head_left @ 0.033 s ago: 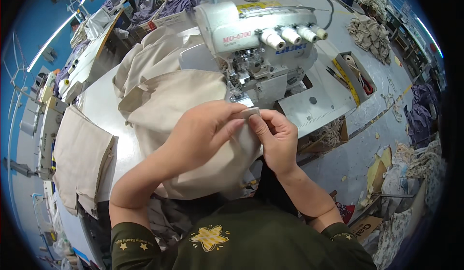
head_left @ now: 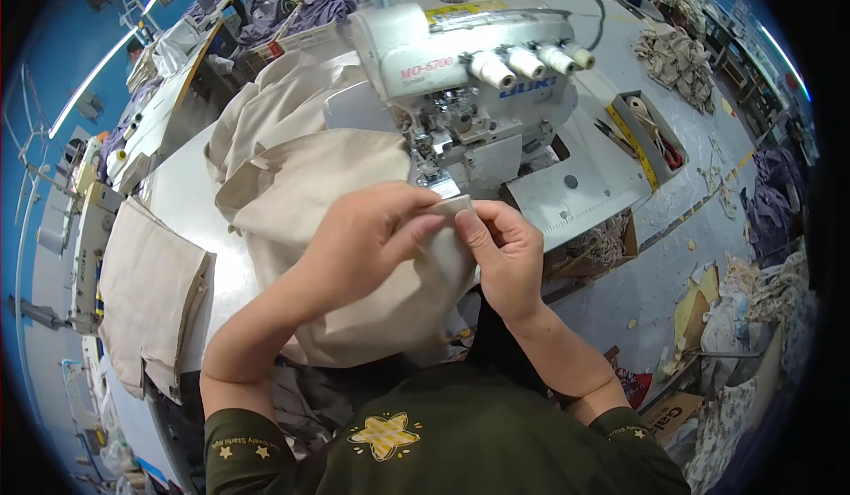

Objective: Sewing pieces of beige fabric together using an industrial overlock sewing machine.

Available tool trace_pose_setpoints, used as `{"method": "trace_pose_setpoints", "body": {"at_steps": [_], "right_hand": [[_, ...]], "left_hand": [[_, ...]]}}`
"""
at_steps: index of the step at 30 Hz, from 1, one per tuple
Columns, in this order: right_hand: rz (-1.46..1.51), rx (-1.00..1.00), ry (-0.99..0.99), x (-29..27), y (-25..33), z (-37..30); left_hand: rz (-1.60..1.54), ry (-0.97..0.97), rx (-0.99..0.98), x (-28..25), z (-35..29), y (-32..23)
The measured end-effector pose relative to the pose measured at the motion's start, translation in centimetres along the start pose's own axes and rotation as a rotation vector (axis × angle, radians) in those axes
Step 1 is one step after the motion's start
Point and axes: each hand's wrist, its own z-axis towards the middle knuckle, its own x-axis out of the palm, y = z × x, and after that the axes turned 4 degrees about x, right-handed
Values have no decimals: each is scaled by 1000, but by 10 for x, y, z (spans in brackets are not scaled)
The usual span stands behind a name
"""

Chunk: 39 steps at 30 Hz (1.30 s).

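Note:
Beige fabric point(head_left: 319, 172) spreads over the machine table and drapes down toward my lap. My left hand point(head_left: 359, 238) is closed on its folded edge, thumb below and fingers above. Close beside it, my right hand point(head_left: 506, 260) pinches the same edge between thumb and bent fingers. A small flap of cloth stands up between the two hands. Just beyond my fingertips is the presser foot area point(head_left: 438, 181) of a white overlock sewing machine point(head_left: 398, 48). Whether the cloth's edge touches the foot I cannot tell.
Folded beige pieces point(head_left: 150, 287) lie at the left table edge. Right of the machine, a grey tray point(head_left: 660, 145) holds scissors, with yellow measuring tape alongside. Thread scraps fill a box point(head_left: 611, 243) below. A crumpled beige pile point(head_left: 675, 61) lies far right.
My left fingers have shifted slightly left along the cloth edge, showing more of the flap. The right hand keeps its pinch. The whole view has moved a little.

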Motion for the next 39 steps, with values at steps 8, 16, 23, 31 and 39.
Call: {"method": "trace_pose_setpoints", "body": {"at_steps": [8,16,23,31,39], "right_hand": [[-456,100,162,-37,-33,-68],[-439,307,168,-77,-70,-123],[-376,467,259,-86,-65,-143],[-336,326,183,-92,-72,-145],[-316,205,163,-92,-74,-145]], "left_hand": [[167,-258,42,5,18,27],[363,-218,149,-2,26,35],[300,-55,-145,-9,26,18],[319,-197,0,-4,30,33],[337,-191,-22,-3,34,38]]}}
